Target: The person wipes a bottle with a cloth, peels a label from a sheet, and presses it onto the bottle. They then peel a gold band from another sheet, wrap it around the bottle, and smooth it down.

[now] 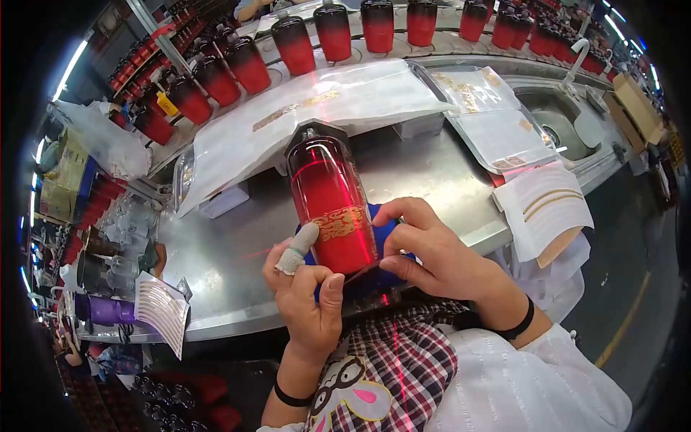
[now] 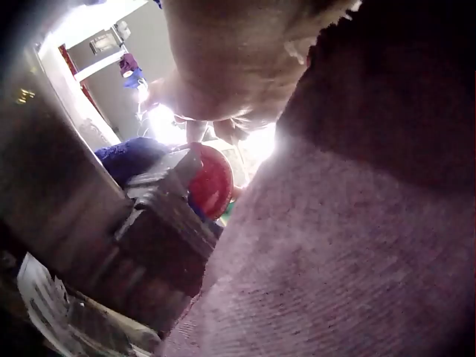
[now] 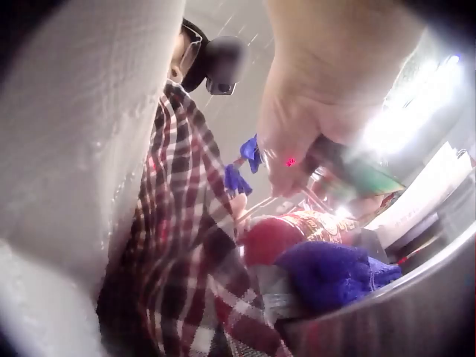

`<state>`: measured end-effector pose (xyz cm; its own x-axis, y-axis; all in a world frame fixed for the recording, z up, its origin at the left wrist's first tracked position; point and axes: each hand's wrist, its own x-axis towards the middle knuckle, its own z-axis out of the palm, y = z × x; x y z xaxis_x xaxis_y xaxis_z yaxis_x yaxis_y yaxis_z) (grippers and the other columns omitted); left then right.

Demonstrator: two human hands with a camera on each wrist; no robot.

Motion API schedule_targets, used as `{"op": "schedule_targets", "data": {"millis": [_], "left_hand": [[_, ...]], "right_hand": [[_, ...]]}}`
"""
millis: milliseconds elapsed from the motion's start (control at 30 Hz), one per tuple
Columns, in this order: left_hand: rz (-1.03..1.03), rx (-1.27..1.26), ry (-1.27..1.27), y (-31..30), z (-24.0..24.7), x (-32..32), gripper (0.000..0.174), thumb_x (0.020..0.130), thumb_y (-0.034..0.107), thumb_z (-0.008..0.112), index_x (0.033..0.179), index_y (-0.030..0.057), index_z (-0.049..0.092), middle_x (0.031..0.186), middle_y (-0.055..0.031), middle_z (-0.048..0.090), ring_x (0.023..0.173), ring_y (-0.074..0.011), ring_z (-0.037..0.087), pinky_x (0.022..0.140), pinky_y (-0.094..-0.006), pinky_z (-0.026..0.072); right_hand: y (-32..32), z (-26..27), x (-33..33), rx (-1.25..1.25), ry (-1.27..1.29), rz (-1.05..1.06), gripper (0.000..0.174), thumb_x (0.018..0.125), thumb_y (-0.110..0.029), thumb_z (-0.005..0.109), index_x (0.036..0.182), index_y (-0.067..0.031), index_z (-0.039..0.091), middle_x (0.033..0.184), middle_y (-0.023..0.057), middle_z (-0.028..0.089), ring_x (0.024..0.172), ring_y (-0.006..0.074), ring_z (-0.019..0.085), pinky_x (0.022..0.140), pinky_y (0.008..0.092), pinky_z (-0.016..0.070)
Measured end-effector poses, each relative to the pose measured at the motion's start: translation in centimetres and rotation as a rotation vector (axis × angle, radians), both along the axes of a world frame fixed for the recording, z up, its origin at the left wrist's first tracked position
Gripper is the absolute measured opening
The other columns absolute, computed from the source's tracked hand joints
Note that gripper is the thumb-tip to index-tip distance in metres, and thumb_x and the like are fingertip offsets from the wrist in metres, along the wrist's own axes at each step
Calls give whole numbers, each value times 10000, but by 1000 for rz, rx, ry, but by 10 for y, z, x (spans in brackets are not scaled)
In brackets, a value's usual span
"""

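The bottle (image 1: 320,180) is glossy and smooth, the bench (image 1: 461,209) shiny metal, the blue cloth (image 3: 320,275) matt and rough

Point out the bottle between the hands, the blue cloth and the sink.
Bottle (image 1: 327,193): head view, red part above gold pattern.
Blue cloth (image 3: 325,274): right wrist view, its crumpled middle.
Sink (image 1: 551,108): head view, bare basin wall.

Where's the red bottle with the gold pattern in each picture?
Head: the bottle is near the middle.
Left wrist: only a round red end, seemingly of the bottle, shows just left of the middle.
Right wrist: the bottle is below the middle, slightly right, gold pattern showing.
Shared landmark: the blue cloth close by it in all three.
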<state>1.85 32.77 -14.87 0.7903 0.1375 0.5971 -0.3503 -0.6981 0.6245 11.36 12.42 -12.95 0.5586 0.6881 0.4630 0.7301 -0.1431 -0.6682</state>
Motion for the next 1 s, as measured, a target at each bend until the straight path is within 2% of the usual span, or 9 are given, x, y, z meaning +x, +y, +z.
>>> {"op": "schedule_targets", "data": {"millis": [167, 267, 400, 500, 600, 700, 1000], "left_hand": [[-7, 102, -1, -2, 10, -5, 289, 918, 306, 664, 783, 56, 608, 1314, -234, 590, 1243, -392, 425, 1100, -524, 283], [-57, 141, -50, -7, 16, -5, 295, 916, 312, 661, 771, 60, 614, 1322, -232, 584, 1249, -385, 424, 1113, -537, 268], [-76, 120, -53, -9, 16, -3, 287, 931, 310, 642, 791, 60, 625, 1314, -235, 584, 1250, -386, 420, 1121, -535, 258], [-44, 25, -18, -6, 10, -4, 287, 945, 310, 625, 809, 57, 627, 1308, -238, 584, 1249, -391, 417, 1113, -528, 265], [-42, 27, -6, -4, 5, -2, 360, 1003, 338, 535, 814, 36, 583, 1291, -268, 578, 1293, -359, 391, 1081, -461, 286], [-44, -18, -14, -3, 2, -2, 253, 954, 279, 614, 851, 49, 622, 1311, -246, 584, 1250, -395, 415, 1087, -498, 293], [-37, -6, -12, -4, 0, 0, 201, 944, 245, 626, 898, 50, 635, 1310, -222, 591, 1253, -387, 415, 1085, -482, 295]], "right_hand": [[5, 4, -4, 74, 28, -26, 287, 830, -105, 732, 1087, -47, 619, 1224, 177, 512, 1139, 368, 498, 961, 438, 434], [11, 12, -9, 48, -80, 52, 374, 820, -121, 744, 1167, -61, 619, 1255, 191, 505, 1155, 381, 491, 974, 449, 428], [11, 5, -8, 27, -84, 64, 329, 801, -135, 761, 1088, -43, 630, 1262, 187, 502, 1154, 389, 489, 979, 463, 425], [7, 3, -6, 34, -27, -4, 292, 795, -125, 764, 1041, -39, 632, 1235, 179, 512, 1153, 384, 492, 979, 457, 426], [6, 4, -5, 29, -34, -6, 266, 790, -118, 769, 1001, -42, 627, 1209, 172, 518, 1151, 380, 494, 976, 449, 427], [7, 3, -3, 27, -57, -16, 244, 784, -105, 770, 963, -44, 616, 1198, 171, 519, 1148, 378, 495, 969, 444, 429], [10, 2, -4, 59, -110, -11, 203, 772, -62, 754, 907, -51, 604, 1167, 157, 520, 1113, 379, 503, 959, 458, 427]]}}
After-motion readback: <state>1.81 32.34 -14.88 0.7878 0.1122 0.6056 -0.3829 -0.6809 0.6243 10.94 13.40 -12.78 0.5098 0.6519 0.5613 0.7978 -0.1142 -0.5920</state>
